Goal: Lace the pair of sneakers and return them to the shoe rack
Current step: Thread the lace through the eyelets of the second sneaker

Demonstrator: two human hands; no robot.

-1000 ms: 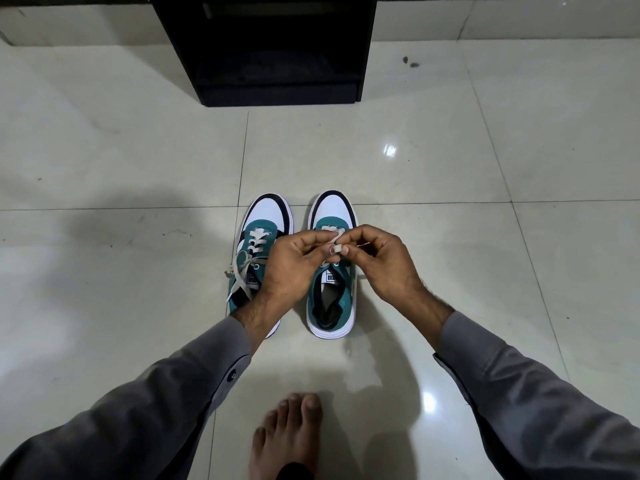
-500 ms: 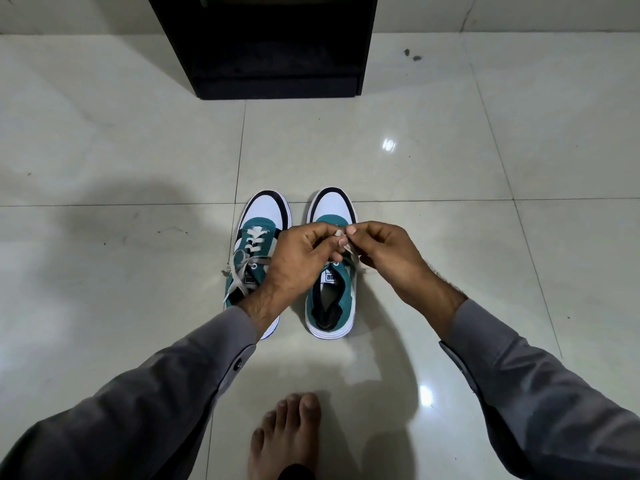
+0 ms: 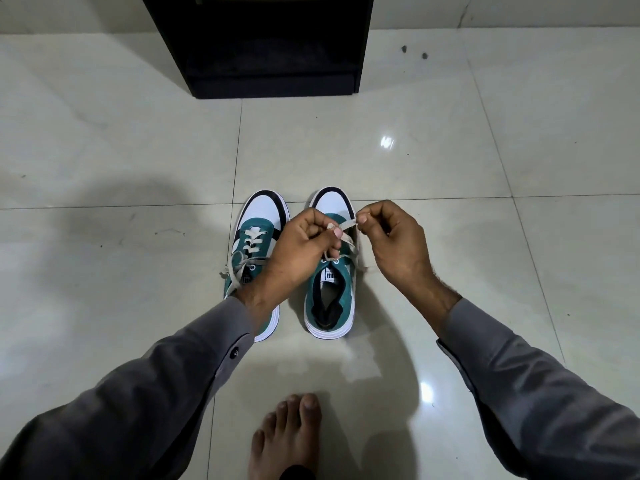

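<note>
While both hands' fingers pinch the lace, the right sneaker gapes empty inside.

Both hands are pinched shut above the right sneaker: left hand, right hand, a little apart.

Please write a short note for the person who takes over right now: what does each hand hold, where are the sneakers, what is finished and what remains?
Left hand and right hand: each pinches the white lace of the right sneaker, stretched between them.
Both sneakers stand side by side on the floor tiles, toes toward the black shoe rack.
Done: left sneaker looks laced.
Left: finish lacing the right sneaker, then return the pair to the rack.
</note>
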